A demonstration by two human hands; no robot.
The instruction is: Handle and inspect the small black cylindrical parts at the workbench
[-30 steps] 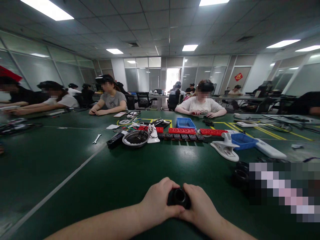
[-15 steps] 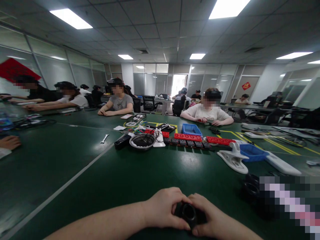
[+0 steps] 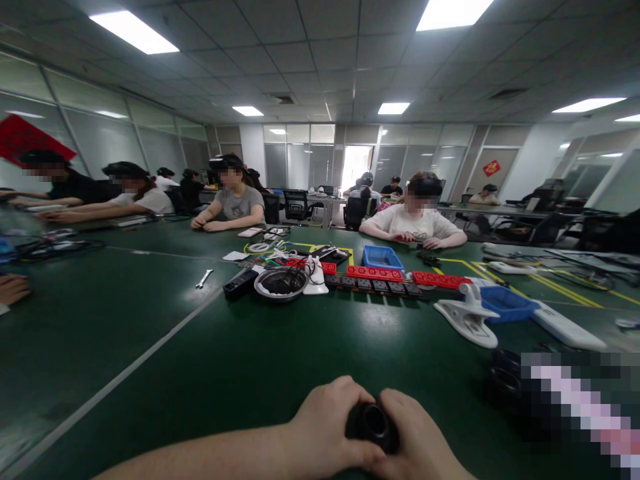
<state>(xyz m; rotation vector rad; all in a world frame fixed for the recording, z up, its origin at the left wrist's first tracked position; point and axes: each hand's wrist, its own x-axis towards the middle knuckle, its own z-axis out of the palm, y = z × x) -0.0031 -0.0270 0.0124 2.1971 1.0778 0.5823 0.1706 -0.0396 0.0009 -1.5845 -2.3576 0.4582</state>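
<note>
Near the bottom centre, a small black object [image 3: 375, 421] with a round opening on top is held between both hands. My left hand [image 3: 336, 421] wraps round its left side, thumb in front and fingers behind. Against its right side my right hand [image 3: 416, 430] is closed, and its fingertips are mostly hidden. The green tabletop [image 3: 240, 373] lies beneath them.
Further back are a metal bowl [image 3: 281, 284], red socket strips [image 3: 375, 273], blue trays [image 3: 383, 257] and a white clamp [image 3: 470, 315]. A wrench [image 3: 204, 279] lies left. Dark round items [image 3: 505, 380] stand right. Several people sit around the table.
My right hand has closed in further round the black object's right side, covering more of it. The camera view has shifted slightly.
</note>
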